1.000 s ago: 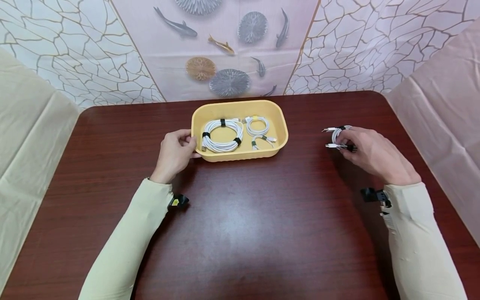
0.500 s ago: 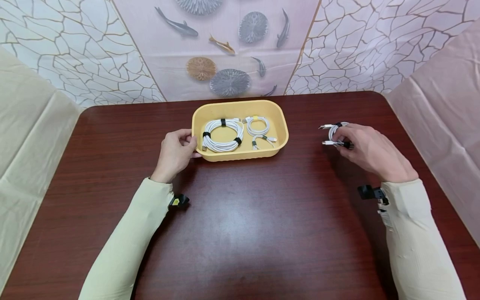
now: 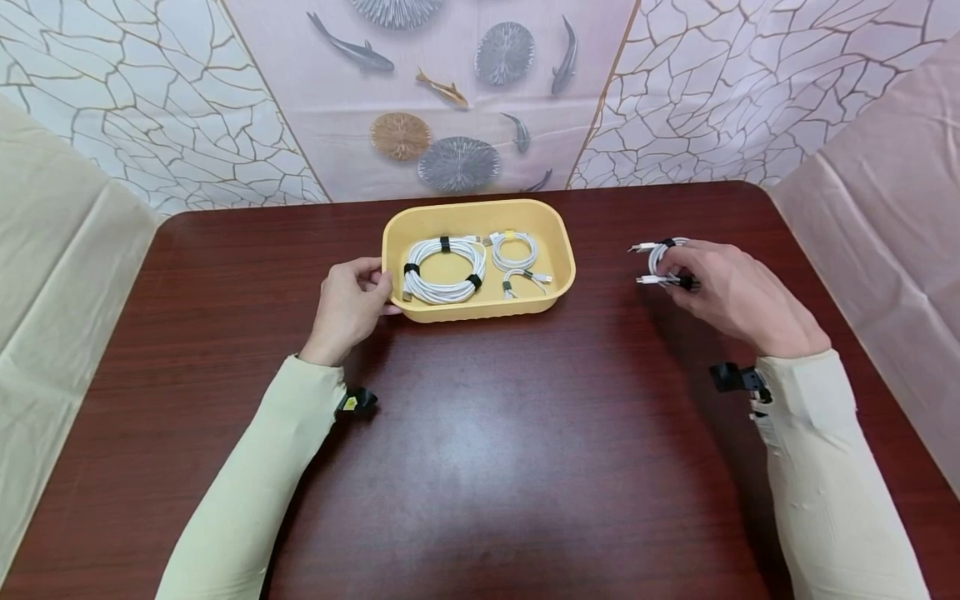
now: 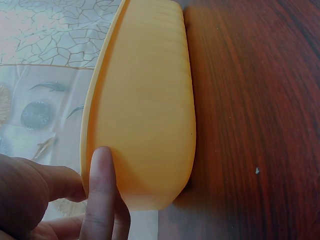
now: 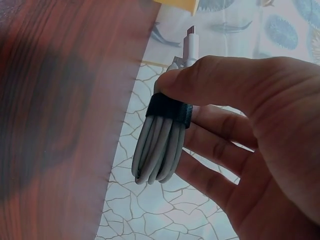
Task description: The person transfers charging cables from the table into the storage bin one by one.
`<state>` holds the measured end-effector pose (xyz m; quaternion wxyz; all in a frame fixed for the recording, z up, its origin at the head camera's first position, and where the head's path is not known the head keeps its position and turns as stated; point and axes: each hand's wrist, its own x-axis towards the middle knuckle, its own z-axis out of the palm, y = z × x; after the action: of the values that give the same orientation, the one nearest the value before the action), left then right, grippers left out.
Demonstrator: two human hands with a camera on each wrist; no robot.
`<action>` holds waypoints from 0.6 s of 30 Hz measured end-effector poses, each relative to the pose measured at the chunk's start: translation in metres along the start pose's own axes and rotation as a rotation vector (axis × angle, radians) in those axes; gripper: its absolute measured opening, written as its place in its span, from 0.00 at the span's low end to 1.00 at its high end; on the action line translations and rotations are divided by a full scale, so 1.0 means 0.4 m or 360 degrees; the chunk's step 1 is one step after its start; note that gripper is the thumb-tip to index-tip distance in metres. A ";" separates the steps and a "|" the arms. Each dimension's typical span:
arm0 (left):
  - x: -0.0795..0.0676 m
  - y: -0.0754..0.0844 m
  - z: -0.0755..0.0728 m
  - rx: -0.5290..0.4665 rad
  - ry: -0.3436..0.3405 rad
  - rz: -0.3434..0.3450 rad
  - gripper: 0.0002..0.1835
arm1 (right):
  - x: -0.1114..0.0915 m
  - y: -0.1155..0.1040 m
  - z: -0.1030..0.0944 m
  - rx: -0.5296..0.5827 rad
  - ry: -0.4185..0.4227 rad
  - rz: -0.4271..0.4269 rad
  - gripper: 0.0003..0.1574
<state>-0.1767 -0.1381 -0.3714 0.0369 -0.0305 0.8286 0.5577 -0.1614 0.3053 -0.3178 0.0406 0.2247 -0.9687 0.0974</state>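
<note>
A shallow yellow plastic bin (image 3: 487,312) sits toward the back of the dark wood table. My left hand (image 3: 348,308) pinches its left end, thumb at the rim and fingers against the outer wall, as the left wrist view confirms. My right hand (image 3: 738,296) holds a coiled white USB cable (image 3: 657,258) above the table, right of the bin. In the right wrist view, thumb and fingers grip that cable at its black strap (image 5: 167,110), a plug pointing away. Inside the bin lie a large white cable coil (image 3: 426,292) with black straps, a smaller coil (image 3: 536,250), and a short cable (image 3: 517,273).
The reddish-brown table (image 3: 487,467) extends in front of the bin and to both sides. A patterned cloth backdrop (image 3: 465,83) rises behind its far edge, and pale cloth panels (image 3: 892,208) flank it. Each wrist wears a black camera mount (image 3: 726,377).
My right hand has moved a little left and away from me, carrying the coiled USB cable toward the bin. The left hand and the bin have stayed in place.
</note>
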 end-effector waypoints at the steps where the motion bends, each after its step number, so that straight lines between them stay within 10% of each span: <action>1: 0.000 0.000 0.000 0.0001 0.0000 -0.0001 0.20 | 0.001 -0.002 -0.001 0.0001 -0.0001 0.0001 0.15; 18: 0.001 -0.001 0.001 -0.0002 0.0002 -0.0002 0.19 | 0.021 -0.030 -0.011 -0.0009 0.0034 -0.0053 0.15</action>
<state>-0.1770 -0.1380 -0.3719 0.0366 -0.0315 0.8282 0.5583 -0.1634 0.2921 -0.3105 0.0532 0.2397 -0.9646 0.0962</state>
